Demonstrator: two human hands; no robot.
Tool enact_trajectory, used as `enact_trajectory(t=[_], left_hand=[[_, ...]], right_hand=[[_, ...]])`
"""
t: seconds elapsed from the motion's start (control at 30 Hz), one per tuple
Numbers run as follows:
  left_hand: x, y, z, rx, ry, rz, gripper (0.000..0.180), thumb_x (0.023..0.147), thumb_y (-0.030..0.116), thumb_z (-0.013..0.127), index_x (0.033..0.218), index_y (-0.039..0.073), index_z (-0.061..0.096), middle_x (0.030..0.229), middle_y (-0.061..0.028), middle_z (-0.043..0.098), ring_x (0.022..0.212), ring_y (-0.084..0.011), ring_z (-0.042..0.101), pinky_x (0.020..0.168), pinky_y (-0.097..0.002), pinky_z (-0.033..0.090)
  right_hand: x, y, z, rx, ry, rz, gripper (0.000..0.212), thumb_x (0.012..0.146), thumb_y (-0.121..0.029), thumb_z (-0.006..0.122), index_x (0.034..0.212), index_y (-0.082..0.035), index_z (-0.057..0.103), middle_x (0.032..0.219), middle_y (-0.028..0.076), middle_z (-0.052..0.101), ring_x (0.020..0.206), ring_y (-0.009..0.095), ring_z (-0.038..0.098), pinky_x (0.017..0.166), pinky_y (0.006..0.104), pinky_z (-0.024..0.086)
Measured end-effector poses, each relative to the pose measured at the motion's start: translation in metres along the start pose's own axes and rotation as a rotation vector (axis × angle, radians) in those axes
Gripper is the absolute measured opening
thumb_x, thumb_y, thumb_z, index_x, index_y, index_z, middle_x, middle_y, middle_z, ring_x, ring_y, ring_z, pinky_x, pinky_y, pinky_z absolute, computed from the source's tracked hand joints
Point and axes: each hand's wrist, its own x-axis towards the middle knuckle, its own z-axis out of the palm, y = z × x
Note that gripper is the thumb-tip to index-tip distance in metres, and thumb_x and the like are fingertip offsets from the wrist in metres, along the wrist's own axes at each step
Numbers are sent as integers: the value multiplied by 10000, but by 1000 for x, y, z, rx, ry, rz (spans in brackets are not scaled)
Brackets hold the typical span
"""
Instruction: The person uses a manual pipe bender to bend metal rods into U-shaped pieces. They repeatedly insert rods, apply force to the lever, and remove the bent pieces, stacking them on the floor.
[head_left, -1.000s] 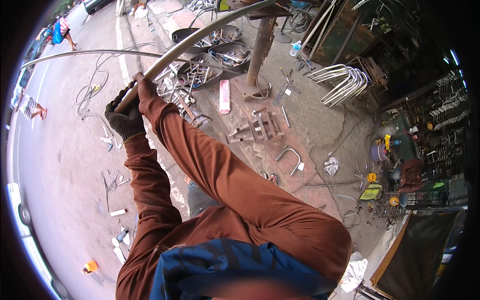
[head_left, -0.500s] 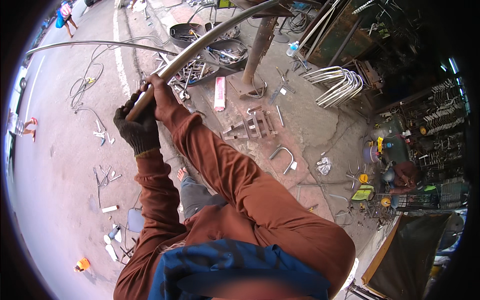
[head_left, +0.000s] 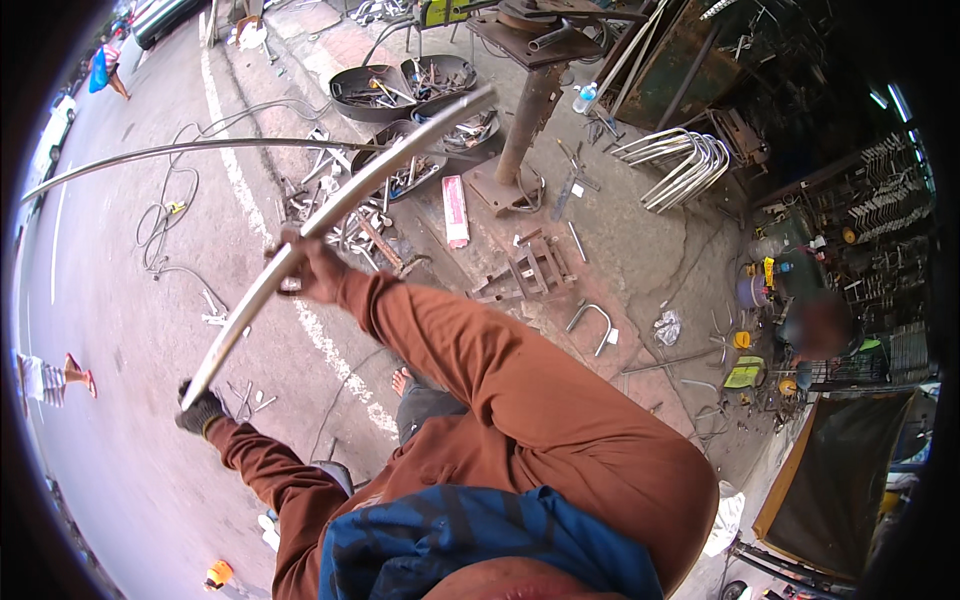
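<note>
This is an open-air metal workshop spilling out along a roadside. On the left runs a road (head_left: 110, 420) with passing walkers and parked or moving vehicles. Far off, black tubs (head_left: 365, 111) brim with metal pieces, close to a rusty steel post (head_left: 519, 130) carrying a heavy plate (head_left: 505, 42). Bent silver tubes (head_left: 690, 163) sit in a row farther right, and many small metal parts (head_left: 885, 218) line a shadowy bay. A welded frame (head_left: 528, 272) lies on the stained ground; a long metal tube (head_left: 342, 204) slants above it.
</note>
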Motion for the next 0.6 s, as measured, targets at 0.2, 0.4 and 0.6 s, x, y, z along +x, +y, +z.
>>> enact_trajectory(t=[0.2, 0.4, 0.6], left_hand=[[-68, -116, -35, 525, -373, -19, 263, 928, 157, 483, 940, -12, 683, 890, -151, 694, 787, -284, 665, 704, -408, 530], [-280, -34, 180, 348, -1273, -344, 234, 868, 298, 608, 957, 104, 511, 733, -65, 564, 670, -216, 581, 613, -427, 495], [-472, 144, 358, -120, -1559, -547, 461, 932, 332, 587, 1258, 40, 444, 1103, -141, 588, 902, -259, 642, 731, -395, 559]], right_hand=[[-77, 107, -114, 42, 210, 194, 352, 829, -378, 705, 1074, -134, 643, 1080, 39, 639, 1081, 216, 568, 901, 457, 477], [-266, -6, -244, 154, 702, -352, 215, 874, -216, 649, 1033, -78, 606, 1113, 84, 620, 1090, 290, 565, 880, 532, 509], [-513, -72, -284, -153, 1108, -1131, 234, 879, -167, 664, 1090, -82, 611, 1164, 71, 616, 1143, 212, 538, 939, 458, 456]])
